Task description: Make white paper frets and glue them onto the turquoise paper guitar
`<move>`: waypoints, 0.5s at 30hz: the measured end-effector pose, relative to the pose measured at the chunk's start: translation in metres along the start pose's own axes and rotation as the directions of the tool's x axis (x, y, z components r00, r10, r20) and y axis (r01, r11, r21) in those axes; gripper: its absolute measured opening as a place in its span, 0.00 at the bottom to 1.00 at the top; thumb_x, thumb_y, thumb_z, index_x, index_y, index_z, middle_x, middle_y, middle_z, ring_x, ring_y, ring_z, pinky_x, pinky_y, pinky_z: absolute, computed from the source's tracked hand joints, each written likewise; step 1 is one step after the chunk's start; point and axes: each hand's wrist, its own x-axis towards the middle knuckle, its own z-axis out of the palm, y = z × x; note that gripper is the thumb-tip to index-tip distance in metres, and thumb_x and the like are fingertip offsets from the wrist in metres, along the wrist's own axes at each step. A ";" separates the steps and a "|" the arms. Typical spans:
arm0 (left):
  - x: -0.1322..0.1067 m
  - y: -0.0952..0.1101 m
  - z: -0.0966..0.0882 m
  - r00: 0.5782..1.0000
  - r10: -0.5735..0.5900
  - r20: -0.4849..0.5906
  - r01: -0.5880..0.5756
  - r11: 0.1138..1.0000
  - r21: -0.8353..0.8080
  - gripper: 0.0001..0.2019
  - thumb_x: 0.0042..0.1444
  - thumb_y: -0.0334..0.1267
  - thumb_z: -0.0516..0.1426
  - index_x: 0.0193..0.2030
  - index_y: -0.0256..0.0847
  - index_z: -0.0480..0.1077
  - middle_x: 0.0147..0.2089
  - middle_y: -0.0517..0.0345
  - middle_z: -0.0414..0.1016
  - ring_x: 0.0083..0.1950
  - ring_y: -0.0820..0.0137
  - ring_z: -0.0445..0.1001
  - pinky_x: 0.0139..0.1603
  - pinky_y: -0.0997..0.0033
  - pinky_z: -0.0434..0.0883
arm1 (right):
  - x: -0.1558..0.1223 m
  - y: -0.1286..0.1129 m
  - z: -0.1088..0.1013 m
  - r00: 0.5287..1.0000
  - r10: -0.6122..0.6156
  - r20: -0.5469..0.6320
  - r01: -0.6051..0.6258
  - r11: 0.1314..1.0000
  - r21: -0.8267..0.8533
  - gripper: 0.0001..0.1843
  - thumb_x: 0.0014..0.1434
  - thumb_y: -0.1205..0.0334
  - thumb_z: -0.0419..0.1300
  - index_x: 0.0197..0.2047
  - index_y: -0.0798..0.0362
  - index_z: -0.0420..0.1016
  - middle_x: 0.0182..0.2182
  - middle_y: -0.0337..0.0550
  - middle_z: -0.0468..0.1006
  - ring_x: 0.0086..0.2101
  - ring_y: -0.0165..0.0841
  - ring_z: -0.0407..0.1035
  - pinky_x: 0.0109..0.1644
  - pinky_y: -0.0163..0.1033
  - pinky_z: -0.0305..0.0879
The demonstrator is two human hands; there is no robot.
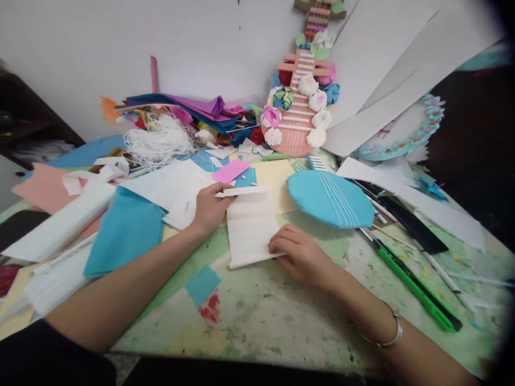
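A white paper strip [252,228] lies over the table in front of me, its far end folded or curled and its near edge rolled. My left hand [213,206] pinches the far left corner of the strip. At the near right corner, my right hand [301,252] grips the rolled edge between thumb and fingers. Just to the right sits a blue paper-covered oval body [330,199] with white strings stretched along it. Behind the strip are a pink paper piece [230,170] and a cream sheet [277,177].
A green utility knife [418,289] lies at the right. Folded blue crepe paper [124,233] and white paper rolls [60,222] are on the left. A tangle of white string [159,140] sits at the back. A flower-decorated pink paper instrument [298,123] leans against the wall.
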 end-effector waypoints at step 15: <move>0.014 -0.014 -0.002 0.978 0.158 -0.134 -0.152 0.987 0.052 0.11 0.49 0.34 0.57 0.41 0.39 0.71 0.39 0.55 0.73 0.34 0.70 0.74 0.37 0.69 0.73 | -0.008 -0.010 0.001 0.988 0.094 0.124 -0.108 0.988 0.110 0.08 0.59 0.71 0.55 0.42 0.53 0.70 0.35 0.42 0.76 0.34 0.29 0.69 0.39 0.34 0.63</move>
